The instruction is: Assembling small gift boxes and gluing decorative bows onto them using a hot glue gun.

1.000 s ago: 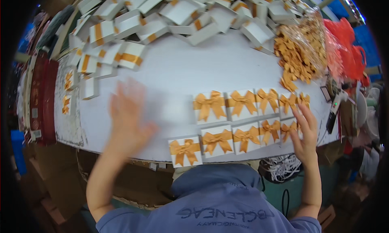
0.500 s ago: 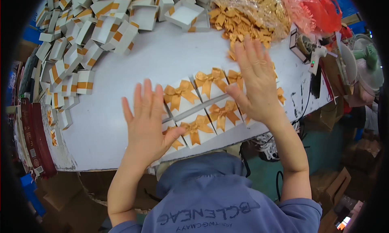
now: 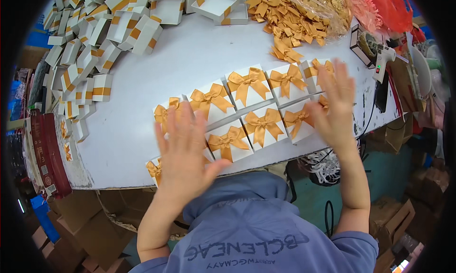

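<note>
Two slanting rows of white boxes with gold ribbon bows lie near the table's front edge, among them a back-row box (image 3: 242,99) and a front-row box (image 3: 257,139). My left hand (image 3: 183,154) is spread palm down over the left end of the rows, hiding part of the boxes there. Over the right end my right hand (image 3: 336,114) is also spread, its thumb close to a front-row bow (image 3: 298,118). Both hands are slightly blurred and hold nothing. Whether they touch the boxes, I cannot tell.
White box parts with gold bands (image 3: 97,54) are heaped at the far left. Loose gold bows (image 3: 285,23) spill from a clear bag at the back. A white glue gun (image 3: 383,61) stands at the right, near a red plastic bag (image 3: 398,9). Maroon books (image 3: 45,154) line the left edge.
My right hand has shifted right and toward me, uncovering back-row bows. My left hand has moved slightly right, revealing bows at the left end. The whole view has shifted a little.
</note>
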Action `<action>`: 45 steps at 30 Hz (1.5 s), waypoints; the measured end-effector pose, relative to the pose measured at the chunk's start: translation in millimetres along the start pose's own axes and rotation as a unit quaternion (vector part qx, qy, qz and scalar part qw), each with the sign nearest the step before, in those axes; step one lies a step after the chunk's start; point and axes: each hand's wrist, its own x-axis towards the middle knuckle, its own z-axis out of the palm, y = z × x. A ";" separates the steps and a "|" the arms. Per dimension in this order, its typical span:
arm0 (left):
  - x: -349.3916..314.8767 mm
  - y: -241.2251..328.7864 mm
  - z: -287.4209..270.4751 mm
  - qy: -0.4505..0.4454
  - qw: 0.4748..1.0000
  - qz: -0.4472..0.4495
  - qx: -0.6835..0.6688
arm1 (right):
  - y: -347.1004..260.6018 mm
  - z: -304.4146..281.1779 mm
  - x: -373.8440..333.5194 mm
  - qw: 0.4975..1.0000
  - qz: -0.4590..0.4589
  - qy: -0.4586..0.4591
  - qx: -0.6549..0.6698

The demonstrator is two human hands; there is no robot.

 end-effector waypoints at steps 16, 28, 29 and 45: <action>-131.5 -80.7 -0.1 -0.008 0.984 -0.177 0.020 | -42.9 37.4 -14.6 0.955 -0.095 -0.123 0.254; -135.7 -76.8 -5.6 0.012 0.983 -0.178 0.049 | -237.8 83.5 -7.0 0.756 -0.164 -0.257 0.579; -153.3 -80.7 -14.1 -0.026 0.971 -0.212 0.103 | -223.3 84.1 4.9 0.776 -0.198 -0.253 0.542; -44.3 -444.7 -99.5 0.338 0.791 -0.488 -0.151 | -319.2 132.1 184.1 0.870 -0.432 -0.007 0.238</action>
